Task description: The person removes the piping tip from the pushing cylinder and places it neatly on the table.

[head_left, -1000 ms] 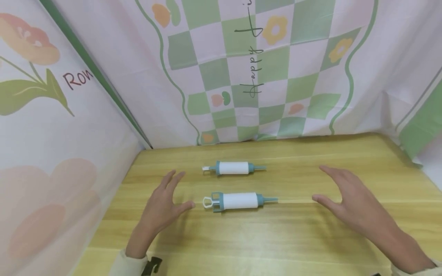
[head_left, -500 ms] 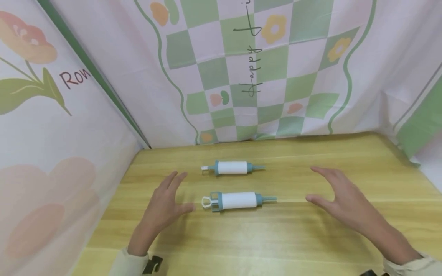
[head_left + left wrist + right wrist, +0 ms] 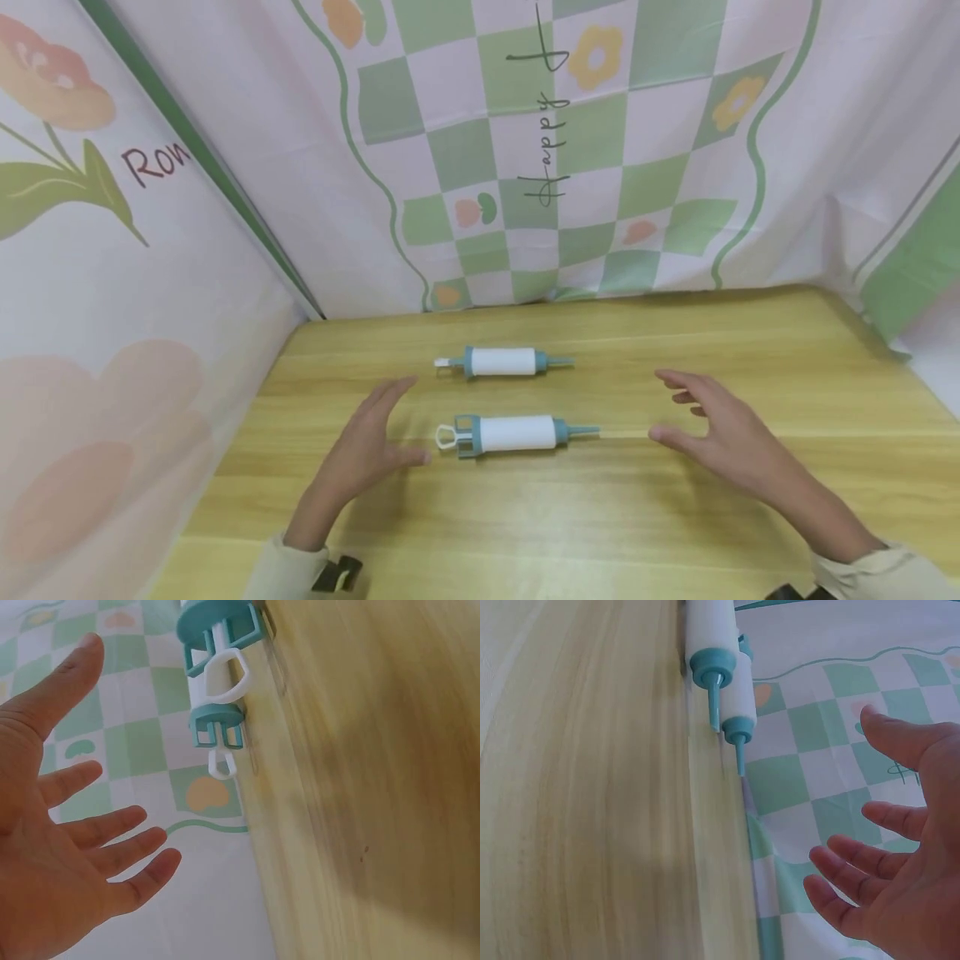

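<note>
Two toy-like syringes with white barrels and teal ends lie on the wooden table, nozzles to the right. The nearer syringe (image 3: 517, 433) has a white ring handle on its left end; the farther syringe (image 3: 502, 362) lies behind it, roughly parallel. My left hand (image 3: 367, 446) hovers left of the ring handles, fingers and thumb spread, touching neither. On the other side my right hand (image 3: 731, 437) is held above the table, right of the nozzles, thumb and fingers apart with nothing between them. Both wrist views show bare palms beside the syringe ends.
The wood-grain table (image 3: 525, 533) ends at the back against a hanging cloth (image 3: 592, 167) with green checks and flowers. A second flower-printed cloth (image 3: 150, 292) borders the left side. More cloth hangs at the right edge.
My right hand has moved left, closer to the nozzles. My left hand has shifted slightly right, toward the ring handle. Both syringes stay in place on the table.
</note>
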{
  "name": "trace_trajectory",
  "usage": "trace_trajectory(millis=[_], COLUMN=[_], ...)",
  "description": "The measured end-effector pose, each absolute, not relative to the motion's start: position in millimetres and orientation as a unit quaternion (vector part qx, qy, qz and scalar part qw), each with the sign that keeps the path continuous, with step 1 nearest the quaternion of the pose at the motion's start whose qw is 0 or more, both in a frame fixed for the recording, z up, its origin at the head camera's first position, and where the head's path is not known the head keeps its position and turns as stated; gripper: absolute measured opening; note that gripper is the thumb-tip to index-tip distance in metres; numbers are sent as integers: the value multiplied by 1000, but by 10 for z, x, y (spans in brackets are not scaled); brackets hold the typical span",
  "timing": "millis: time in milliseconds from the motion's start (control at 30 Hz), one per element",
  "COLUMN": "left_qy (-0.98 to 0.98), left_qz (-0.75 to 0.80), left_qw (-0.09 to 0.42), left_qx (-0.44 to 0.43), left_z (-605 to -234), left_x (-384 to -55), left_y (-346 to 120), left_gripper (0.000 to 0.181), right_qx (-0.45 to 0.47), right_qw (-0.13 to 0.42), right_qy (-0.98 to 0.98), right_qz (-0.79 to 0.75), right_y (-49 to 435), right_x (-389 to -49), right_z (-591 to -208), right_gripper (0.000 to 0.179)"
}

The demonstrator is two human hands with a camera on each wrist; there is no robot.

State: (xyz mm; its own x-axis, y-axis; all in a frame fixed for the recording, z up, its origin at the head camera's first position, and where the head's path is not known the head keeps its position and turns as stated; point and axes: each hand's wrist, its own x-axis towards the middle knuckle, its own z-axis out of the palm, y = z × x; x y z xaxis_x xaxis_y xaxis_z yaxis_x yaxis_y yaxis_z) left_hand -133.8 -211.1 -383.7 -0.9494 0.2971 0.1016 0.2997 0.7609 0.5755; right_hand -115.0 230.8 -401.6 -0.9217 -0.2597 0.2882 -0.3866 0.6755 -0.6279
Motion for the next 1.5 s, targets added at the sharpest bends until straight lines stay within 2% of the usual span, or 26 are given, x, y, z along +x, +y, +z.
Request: trace_trajectory(millis=[333, 700, 1033, 1500], left_qy=[-934, -913, -902, -883], left_qz=[-333, -370, -402, -429], left_qw=[-23, -56, -74, -97], left_qx=[-131, -162, -140, -166], left_z=[-3942, -3988, -4073, -4132], left_x=[-1364, -1401, -1463, -1517], left_y=[-2087, -2062, -2031, -2044], left_gripper=[96, 98, 95, 94], right_qx=[173, 161, 164, 157], right_qw=[13, -14, -32, -57], right_qy=[-889, -874, -835, -850], right_qz=[423, 458, 525, 499], right_y=[2284, 2232, 2146, 2031], right_x=[-1233, -1258, -1291, -1289], right_z=[-4056, -4172, -4261, -4250], right_gripper=[66, 47, 47, 54])
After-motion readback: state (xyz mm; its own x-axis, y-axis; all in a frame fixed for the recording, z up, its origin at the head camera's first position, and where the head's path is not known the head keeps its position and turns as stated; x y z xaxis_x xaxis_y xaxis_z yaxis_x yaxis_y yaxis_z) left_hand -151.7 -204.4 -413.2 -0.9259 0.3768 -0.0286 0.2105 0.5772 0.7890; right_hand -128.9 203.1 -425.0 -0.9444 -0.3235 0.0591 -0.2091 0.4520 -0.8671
